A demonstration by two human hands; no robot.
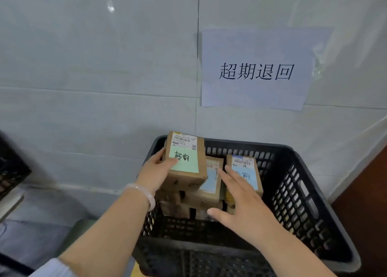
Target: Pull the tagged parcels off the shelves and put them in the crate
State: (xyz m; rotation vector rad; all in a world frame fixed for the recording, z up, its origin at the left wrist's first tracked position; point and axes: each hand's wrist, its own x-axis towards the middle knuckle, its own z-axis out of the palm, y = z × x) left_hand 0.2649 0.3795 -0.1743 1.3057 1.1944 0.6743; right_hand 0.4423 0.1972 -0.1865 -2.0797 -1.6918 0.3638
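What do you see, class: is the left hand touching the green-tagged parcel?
Touching. The head view shows the left hand gripping the green-tagged parcel, with the thumb lying across its top face.

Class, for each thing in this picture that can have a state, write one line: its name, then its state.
left hand: grips the green-tagged parcel.
right hand: open, fingers straight, over the blue-tagged parcels.
green-tagged parcel: held over the stack in the crate.
blue-tagged parcels: lying in the crate, tags up.
crate: partly filled with parcels.
sign: stuck to the wall.
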